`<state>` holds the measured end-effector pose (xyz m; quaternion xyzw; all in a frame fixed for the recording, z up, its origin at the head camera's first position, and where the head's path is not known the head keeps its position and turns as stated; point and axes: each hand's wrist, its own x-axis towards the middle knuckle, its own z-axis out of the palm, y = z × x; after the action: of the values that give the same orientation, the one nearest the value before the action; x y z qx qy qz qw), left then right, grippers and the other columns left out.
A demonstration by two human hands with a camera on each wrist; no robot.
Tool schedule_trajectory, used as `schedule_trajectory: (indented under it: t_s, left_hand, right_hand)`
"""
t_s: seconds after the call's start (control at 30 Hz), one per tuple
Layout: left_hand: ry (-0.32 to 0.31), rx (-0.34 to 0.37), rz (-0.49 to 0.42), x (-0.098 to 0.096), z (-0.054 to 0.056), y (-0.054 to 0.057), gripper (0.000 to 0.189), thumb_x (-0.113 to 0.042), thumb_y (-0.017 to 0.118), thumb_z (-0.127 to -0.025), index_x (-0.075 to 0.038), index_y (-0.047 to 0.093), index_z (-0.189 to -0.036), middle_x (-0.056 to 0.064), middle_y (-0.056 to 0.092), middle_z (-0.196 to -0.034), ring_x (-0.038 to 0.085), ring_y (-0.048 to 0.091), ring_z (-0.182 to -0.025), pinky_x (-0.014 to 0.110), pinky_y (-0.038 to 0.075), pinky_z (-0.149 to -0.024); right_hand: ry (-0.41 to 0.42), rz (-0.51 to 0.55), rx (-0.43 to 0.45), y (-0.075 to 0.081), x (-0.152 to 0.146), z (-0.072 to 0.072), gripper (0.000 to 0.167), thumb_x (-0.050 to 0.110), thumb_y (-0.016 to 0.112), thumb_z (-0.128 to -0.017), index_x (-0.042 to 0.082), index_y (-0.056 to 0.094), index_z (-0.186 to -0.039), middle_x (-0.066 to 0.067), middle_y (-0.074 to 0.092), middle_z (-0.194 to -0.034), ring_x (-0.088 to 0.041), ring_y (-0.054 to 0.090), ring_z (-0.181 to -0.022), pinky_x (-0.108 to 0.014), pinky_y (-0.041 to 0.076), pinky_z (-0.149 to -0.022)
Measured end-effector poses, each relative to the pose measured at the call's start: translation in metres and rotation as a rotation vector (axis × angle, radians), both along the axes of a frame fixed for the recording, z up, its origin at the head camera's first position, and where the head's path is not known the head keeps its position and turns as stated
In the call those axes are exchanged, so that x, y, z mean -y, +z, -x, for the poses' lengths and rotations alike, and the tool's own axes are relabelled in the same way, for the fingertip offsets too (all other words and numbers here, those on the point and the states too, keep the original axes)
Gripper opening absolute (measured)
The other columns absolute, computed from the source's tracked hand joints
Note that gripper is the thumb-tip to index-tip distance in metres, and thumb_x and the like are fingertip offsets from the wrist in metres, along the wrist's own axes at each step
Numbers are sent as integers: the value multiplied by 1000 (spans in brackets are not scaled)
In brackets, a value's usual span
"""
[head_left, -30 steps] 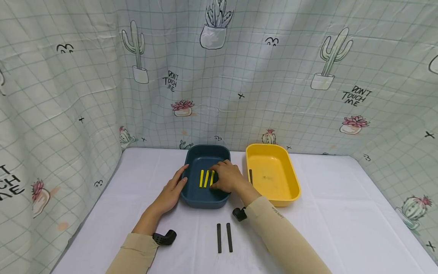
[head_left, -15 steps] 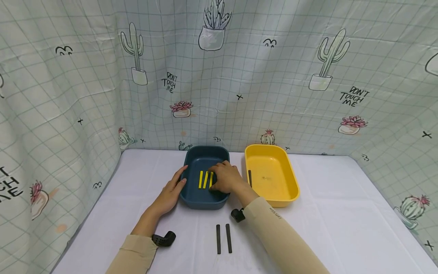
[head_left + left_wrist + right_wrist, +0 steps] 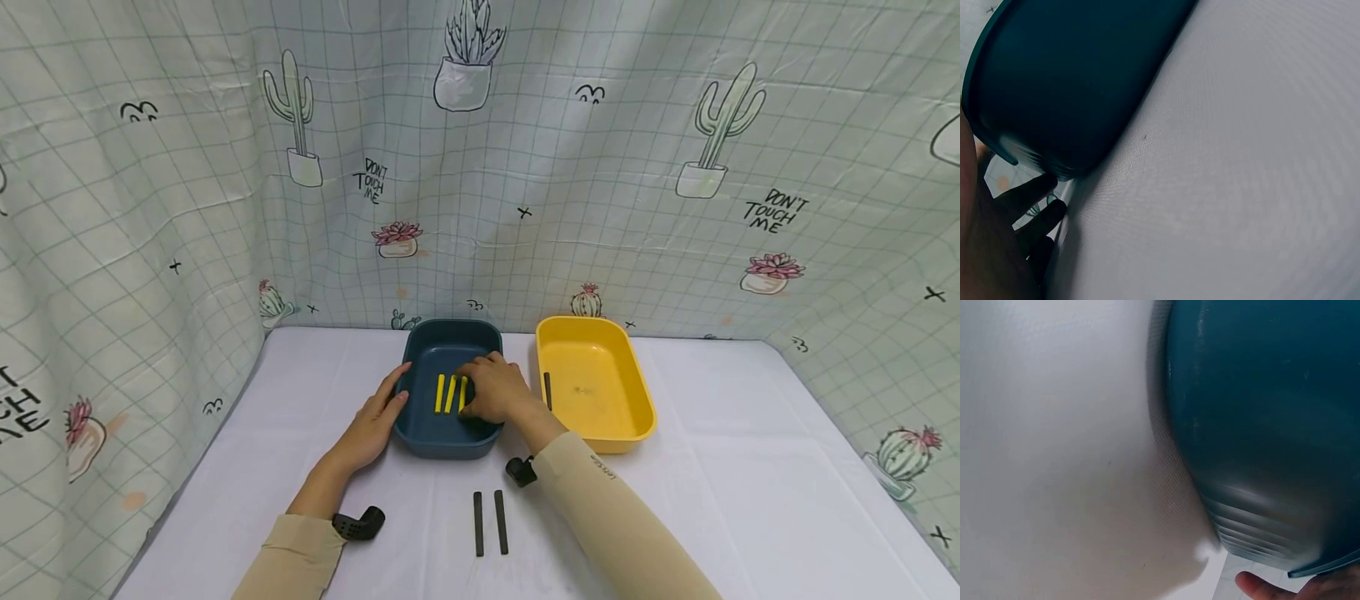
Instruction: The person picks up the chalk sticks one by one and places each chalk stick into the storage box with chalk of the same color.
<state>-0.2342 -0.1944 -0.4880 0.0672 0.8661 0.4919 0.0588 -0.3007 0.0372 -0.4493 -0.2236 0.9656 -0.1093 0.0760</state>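
In the head view, my right hand (image 3: 495, 388) reaches over the right wall of the dark blue bin (image 3: 442, 442). Its thumb and fingers pinch the rightmost yellow stick (image 3: 462, 392) near its two ends, partly covering it. Two more yellow sticks (image 3: 440, 393) lie side by side on the bin floor to its left. My left hand (image 3: 377, 421) rests against the bin's left rim, fingers and thumb extended and spread apart. The left wrist view shows left-hand fingers (image 3: 1041, 219) beside the bin's outer wall. In the right wrist view, a right fingertip (image 3: 1257, 586) shows past the rim.
A yellow bin (image 3: 600, 392) stands right of the blue one, with a black stick (image 3: 548, 390) along its left inner wall. Two black sticks (image 3: 478, 523) lie on the white cloth in front, between my forearms. A patterned curtain (image 3: 480, 167) closes off the back and sides.
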Motion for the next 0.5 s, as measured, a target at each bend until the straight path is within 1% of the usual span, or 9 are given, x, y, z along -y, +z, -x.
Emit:
schedule_trajectory:
  t_s: [0.23, 0.5]
  left_hand:
    - [-11, -6, 0, 0, 0, 0, 55, -45, 31, -113, -33, 19, -165, 14, 18, -174, 46, 19, -158, 75, 10, -122]
    - [-14, -13, -15, 1, 1, -1, 54, -44, 32, -114, -34, 19, -165, 14, 19, -173, 45, 18, -158, 73, 12, -123]
  right_hand:
    - [-6, -3, 4, 0, 0, 0, 64, 40, 87, -84, 25, 64, -142, -5, 60, -148, -28, 48, -132, -53, 44, -109]
    - [-4, 2, 3, 0, 0, 0, 64, 39, 87, -85, 24, 63, -143, -5, 59, -149, -29, 47, -134, -53, 43, -110]
